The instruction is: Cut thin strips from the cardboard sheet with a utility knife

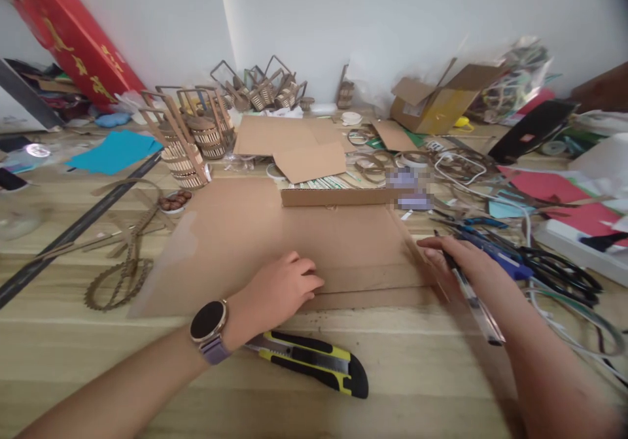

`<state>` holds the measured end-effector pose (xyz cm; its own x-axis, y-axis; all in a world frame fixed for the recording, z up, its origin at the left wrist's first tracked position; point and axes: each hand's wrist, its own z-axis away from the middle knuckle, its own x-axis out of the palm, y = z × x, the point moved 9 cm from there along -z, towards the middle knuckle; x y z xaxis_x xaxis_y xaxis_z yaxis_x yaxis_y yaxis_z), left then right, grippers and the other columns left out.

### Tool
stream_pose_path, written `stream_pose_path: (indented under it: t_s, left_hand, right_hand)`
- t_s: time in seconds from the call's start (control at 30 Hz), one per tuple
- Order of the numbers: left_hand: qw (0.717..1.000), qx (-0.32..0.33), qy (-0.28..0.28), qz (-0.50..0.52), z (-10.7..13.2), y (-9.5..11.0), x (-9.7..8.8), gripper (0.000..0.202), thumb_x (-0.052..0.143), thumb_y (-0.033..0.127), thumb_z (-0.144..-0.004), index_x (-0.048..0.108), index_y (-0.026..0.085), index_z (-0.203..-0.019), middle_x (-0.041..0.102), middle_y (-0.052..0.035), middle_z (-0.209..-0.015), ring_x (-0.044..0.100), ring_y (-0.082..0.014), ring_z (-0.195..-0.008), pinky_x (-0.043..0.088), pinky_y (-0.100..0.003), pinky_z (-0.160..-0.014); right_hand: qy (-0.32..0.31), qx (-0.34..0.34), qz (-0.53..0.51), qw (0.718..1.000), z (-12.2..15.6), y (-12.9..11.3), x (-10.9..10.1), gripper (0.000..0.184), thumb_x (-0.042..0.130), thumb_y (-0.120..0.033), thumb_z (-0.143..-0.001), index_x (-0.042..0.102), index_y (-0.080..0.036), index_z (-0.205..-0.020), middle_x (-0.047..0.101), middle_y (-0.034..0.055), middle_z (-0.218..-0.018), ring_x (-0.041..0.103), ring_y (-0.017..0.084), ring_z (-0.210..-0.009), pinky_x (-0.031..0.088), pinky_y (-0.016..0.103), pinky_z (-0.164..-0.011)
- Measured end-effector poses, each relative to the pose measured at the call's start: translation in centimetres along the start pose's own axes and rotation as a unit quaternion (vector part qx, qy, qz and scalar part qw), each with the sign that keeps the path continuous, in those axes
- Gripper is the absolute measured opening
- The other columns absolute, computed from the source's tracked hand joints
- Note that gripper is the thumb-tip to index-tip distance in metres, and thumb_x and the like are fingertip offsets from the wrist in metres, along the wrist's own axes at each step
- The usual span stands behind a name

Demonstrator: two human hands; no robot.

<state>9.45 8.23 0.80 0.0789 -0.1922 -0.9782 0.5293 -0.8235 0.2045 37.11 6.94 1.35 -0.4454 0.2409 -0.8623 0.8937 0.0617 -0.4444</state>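
A large sheet of brown cardboard (235,229) lies flat on the table in front of me, with creases along its near side. My left hand (282,285), wearing a watch (209,321), rests on it with fingers bent and slightly apart, holding nothing. At the sheet's right edge, my right hand (466,259) is closed around a clear pen with a dark cap end (478,315). A yellow and black utility knife (314,360) lies below my left wrist, its front end partly hidden. A narrow cardboard strip (333,197) stands along the sheet's far side.
Small woven bamboo baskets (184,158) stand at the back left near a dish of brown nuts (175,200). Blue-handled pliers (490,249) and black scissors (559,272) lie at right among cables. An opened cardboard box (436,105) and more cardboard pieces (314,161) are behind.
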Motion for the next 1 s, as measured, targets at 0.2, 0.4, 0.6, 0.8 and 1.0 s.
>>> stream_pose_path:
  t_s: [0.2, 0.4, 0.6, 0.8, 1.0]
  left_hand:
    - [1.0, 0.027, -0.003, -0.008, -1.4, 1.2, 0.7, 0.018, 0.057, 0.023, -0.095, 0.069, 0.021, -0.108, 0.063, -0.006, -0.115, 0.054, -0.023, -0.101, 0.049, -0.035, -0.084]
    - [0.999, 0.032, -0.017, 0.005, -1.1, 1.0, 0.3, 0.024, 0.056, 0.015, -0.094, 0.066, 0.023, -0.115, 0.06, -0.0052, -0.123, 0.053, -0.0229, -0.106, 0.047, -0.035, -0.088]
    - [1.0, -0.009, -0.02, 0.001, -0.2, 0.0, 0.0, 0.031, 0.062, 0.016, -0.091, 0.061, 0.019, -0.121, 0.058, -0.0077, -0.12, 0.053, -0.0242, -0.106, 0.047, -0.037, -0.087]
    - [0.999, -0.027, -0.021, -0.002, 0.2, -0.4, 0.1, 0.028, 0.061, 0.015, -0.09, 0.064, 0.022, -0.118, 0.056, -0.0065, -0.111, 0.055, -0.023, -0.101, 0.046, -0.034, -0.082]
    - [0.999, -0.029, -0.03, -0.017, 0.1, -0.3, -0.1, 0.029, 0.062, 0.016, -0.091, 0.065, 0.023, -0.119, 0.056, -0.0055, -0.106, 0.054, -0.0217, -0.097, 0.046, -0.032, -0.079]
  right_hand:
    - [-0.088, -0.029, -0.045, 0.995, 0.7, -1.0, 1.2, 0.034, 0.06, -0.058, -0.079, 0.066, -0.027, -0.091, 0.071, 0.0082, -0.097, 0.067, 0.029, -0.089, 0.054, 0.044, -0.079]
    - [-0.136, 0.004, -0.063, 0.989, 1.5, -0.2, 1.1, 0.022, 0.061, -0.047, -0.076, 0.058, -0.026, -0.084, 0.069, 0.0054, -0.082, 0.065, 0.027, -0.075, 0.053, 0.041, -0.067]
    - [-0.153, 0.032, -0.065, 0.985, 1.9, 0.8, 1.5, 0.017, 0.057, -0.041, -0.078, 0.05, -0.026, -0.082, 0.064, 0.0014, -0.071, 0.059, 0.021, -0.064, 0.049, 0.035, -0.061]
    - [-0.159, 0.037, -0.049, 0.985, 1.8, 0.7, 1.6, 0.017, 0.059, -0.037, -0.073, 0.05, -0.025, -0.081, 0.062, 0.0008, -0.071, 0.057, 0.02, -0.064, 0.047, 0.034, -0.062]
    - [-0.156, 0.038, -0.051, 0.986, 1.8, 0.1, 1.4, 0.015, 0.057, -0.037, -0.074, 0.051, -0.025, -0.08, 0.06, 0.0005, -0.07, 0.055, 0.019, -0.064, 0.045, 0.032, -0.062]
